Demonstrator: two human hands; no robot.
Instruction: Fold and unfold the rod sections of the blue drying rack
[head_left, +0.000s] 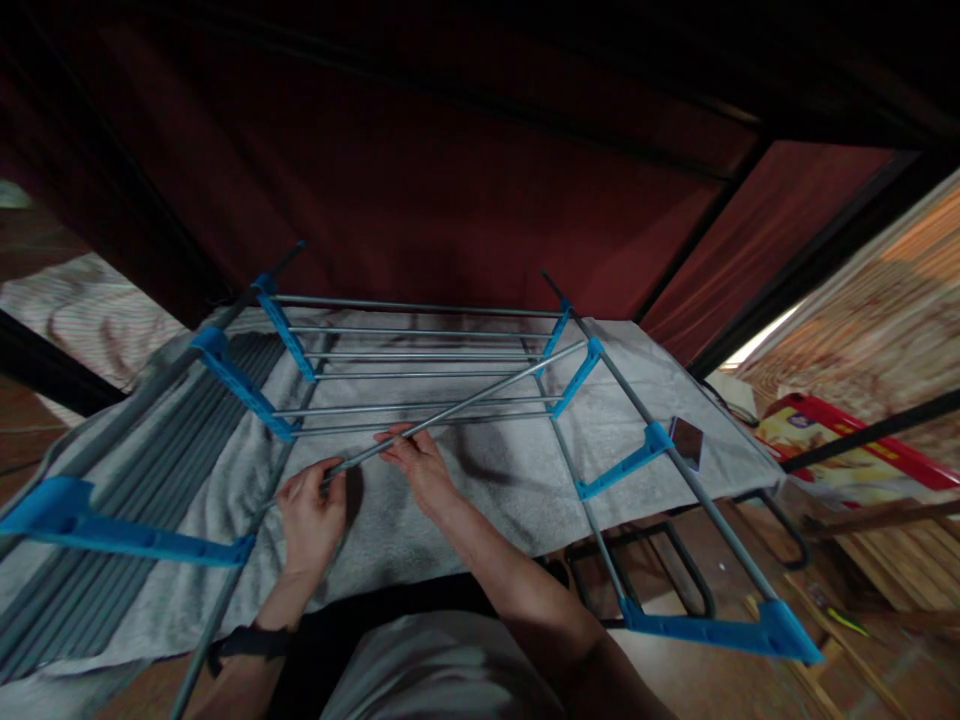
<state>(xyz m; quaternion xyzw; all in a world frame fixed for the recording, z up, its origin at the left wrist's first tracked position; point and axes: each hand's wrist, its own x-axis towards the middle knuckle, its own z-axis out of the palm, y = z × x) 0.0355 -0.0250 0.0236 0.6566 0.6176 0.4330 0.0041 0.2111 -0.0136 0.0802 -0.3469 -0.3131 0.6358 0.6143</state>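
Gripped in left hand [313, 505]: near-left end of grey tube [487, 391]. Pinched between fingers of right hand [418, 462]: same tube, farther along. Hands apart, both clamped on tube. Tube slanted across middle of scene, from near left to far right; far end at blue bracket [577, 378], seating impossible to tell. Below and beyond: crosswise rods [420, 334] between left and right sides of frame, more blue brackets along both. Underneath: grey cloth [495, 495]. At left, on cloth: row of grey tubes [176, 455]. At right, near cloth edge: phone [687, 444]. Farther right, below cloth level: red-and-yellow package [847, 440], printed; lettering too blurred to read.
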